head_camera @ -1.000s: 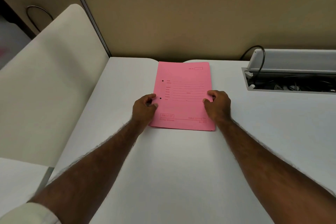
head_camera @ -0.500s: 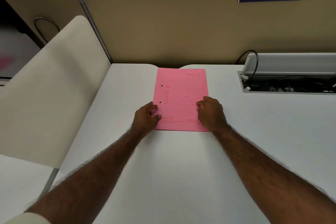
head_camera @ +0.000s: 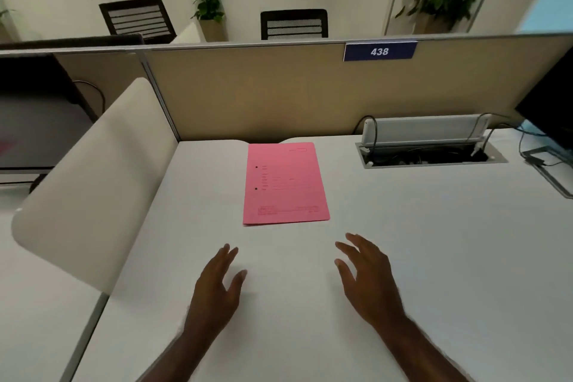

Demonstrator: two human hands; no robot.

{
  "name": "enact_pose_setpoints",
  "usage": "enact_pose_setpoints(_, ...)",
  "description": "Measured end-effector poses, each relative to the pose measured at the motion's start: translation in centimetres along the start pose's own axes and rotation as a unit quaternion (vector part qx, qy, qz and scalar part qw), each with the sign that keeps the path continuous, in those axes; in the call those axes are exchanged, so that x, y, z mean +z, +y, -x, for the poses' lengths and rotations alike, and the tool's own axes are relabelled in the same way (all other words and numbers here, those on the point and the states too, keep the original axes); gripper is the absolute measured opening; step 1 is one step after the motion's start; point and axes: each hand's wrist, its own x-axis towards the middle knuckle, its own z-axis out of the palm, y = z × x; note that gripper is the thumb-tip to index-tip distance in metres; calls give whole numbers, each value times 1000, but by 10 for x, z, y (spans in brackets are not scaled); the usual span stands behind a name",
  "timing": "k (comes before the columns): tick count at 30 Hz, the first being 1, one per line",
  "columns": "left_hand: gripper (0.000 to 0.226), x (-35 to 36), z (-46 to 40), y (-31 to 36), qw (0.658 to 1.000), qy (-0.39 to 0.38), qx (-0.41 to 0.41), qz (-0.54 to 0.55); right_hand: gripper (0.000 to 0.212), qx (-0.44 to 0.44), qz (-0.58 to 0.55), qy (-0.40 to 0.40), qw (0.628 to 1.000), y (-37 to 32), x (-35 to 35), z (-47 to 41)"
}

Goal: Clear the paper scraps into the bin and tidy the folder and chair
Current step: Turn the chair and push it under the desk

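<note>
Fingers (head_camera: 356, 246) spread, empty — pink folder (head_camera: 285, 184) flat, closed, printed.

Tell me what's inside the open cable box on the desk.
Inside the cable box lie dark tangled cables, with two leads running up over its raised lid. Sockets or plugs deeper down are too dark to make out.

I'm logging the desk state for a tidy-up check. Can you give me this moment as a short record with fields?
surface: white desk
folder: pink folder, closed, flat, near the beige partition
left hand: left hand, open, empty, short of the folder
right hand: right hand, open, empty, short of the folder
paper scraps: none visible
bin: not in view
cable tray: cable tray, lid up, at the right
desk number: sign 438
</note>
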Motion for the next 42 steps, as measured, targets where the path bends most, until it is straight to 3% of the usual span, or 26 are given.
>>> enact_pose_setpoints(5,61,-29,87,20,995,44,85,1,43,-20,44,62,997,-32,-45,103)
enact_pose_setpoints(12,57,-102,167,113,963,123,241,0,53,-71,70,161,982,-128,-127,181)
enact_pose_setpoints(22,51,-178,318,221,930,132,333,83,55,-95,61,257,960,-209,-261,322)
enact_pose_setpoints(25,51,-177,359,244,931,108,329,114,51,-88,60,263,959,-204,-289,370)
enact_pose_setpoints(32,50,-132,443,300,922,3,361,142,45,47,138,276,950,-117,-364,492)
enact_pose_setpoints(42,49,-2,565,384,893,-157,415,77,49,289,249,266,885,30,-480,669)
